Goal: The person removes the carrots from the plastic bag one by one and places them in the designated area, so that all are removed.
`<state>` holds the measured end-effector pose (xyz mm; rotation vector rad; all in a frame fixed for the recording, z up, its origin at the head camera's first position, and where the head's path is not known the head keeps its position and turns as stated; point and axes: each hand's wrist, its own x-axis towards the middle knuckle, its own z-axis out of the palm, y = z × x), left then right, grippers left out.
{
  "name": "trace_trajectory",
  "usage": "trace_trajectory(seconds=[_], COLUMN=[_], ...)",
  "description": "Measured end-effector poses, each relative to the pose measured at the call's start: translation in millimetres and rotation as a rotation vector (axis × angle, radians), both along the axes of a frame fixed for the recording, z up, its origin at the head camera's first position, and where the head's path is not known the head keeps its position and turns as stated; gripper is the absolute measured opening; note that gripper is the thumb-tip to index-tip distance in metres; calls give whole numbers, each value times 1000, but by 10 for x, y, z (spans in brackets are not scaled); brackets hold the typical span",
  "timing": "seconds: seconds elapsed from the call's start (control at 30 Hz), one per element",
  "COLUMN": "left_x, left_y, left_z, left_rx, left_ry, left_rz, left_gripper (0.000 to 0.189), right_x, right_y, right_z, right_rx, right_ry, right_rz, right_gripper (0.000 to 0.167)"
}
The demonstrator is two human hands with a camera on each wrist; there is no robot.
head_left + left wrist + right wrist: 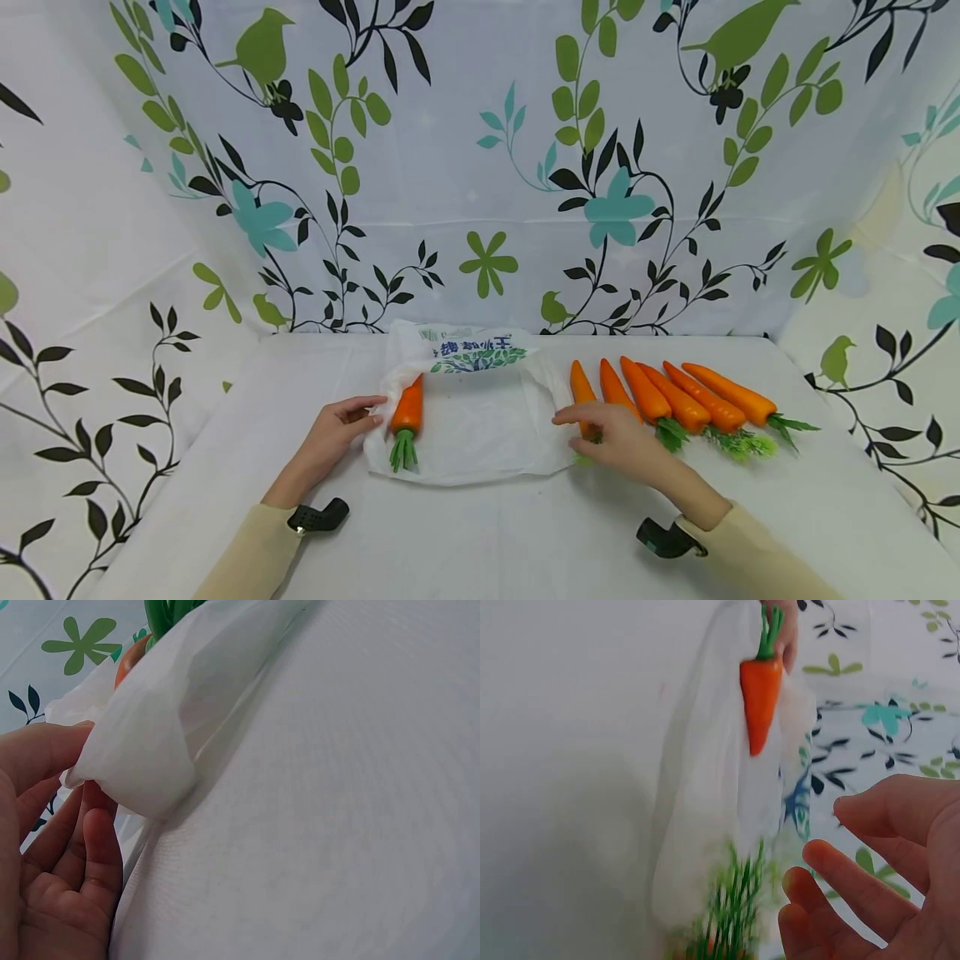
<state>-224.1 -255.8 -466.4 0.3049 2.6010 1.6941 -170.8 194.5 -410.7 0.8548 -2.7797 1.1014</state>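
Observation:
A white plastic bag (487,433) with green and blue print lies on the table, its mouth toward me. One orange carrot (407,410) lies at the bag's left side, its green stub pointing to me. My left hand (341,429) pinches the bag's left edge between thumb and fingers; the left wrist view shows the plastic (150,742) in that grip. Over the bag's right edge is my right hand (618,437), fingers loosely bent and apart, holding nothing in the right wrist view. Beneath and beside it lies the nearest loose carrot (581,385), partly hidden by the hand.
Several more carrots with green tops, among them an orange one (731,393), lie fanned out right of the bag. They rest on a white-covered table (465,542). Behind hangs a white curtain (420,167) printed with leaves and birds.

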Motion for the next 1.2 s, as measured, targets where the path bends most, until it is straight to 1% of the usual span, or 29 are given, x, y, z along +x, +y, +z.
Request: trace_trajectory(seconds=[0.03, 0.13, 0.2, 0.27, 0.3, 0.37, 0.4, 0.57, 0.8, 1.0, 1.2], left_x=[14, 88, 87, 41, 1, -54, -62, -73, -80, -52, -49], left_y=[7, 57, 62, 32, 7, -30, -35, -42, -40, -31, -30], left_z=[21, 151, 164, 92, 37, -49, -59, -72, -88, -61, -67], left_rx=[-1, -7, -6, -4, -2, 2, -1, -23, -27, -25, -28], left_ry=[2, 3, -5, 7, 12, 15, 19, 23, 5, 9, 6], left_rz=[-2, -10, -5, -7, -7, 0, 0, 8, 5, 4, 9], left_gripper=[35, 34, 34, 35, 35, 36, 37, 37, 36, 35, 37], right_x=[-10, -50, -85, -122, -143, -193, -220, -349, -478, -527, -562], right_y=[-66, -264, -385, -501, -554, -655, -704, -923, -1215, -1449, -1643], right_z=[-1, 0, 3, 0, 0, -13, -22, -88, -171, -180, -183], right_rx=[-2, -23, -37, -44, -45, -48, -50, -77, -105, -93, -64], right_ry=[-12, -38, -39, -30, -27, -42, -58, -144, -206, -266, -306], right_rz=[16, 64, 95, 118, 125, 131, 132, 144, 162, 159, 167], right_gripper=[30, 31, 32, 32, 32, 33, 32, 31, 30, 31, 38])
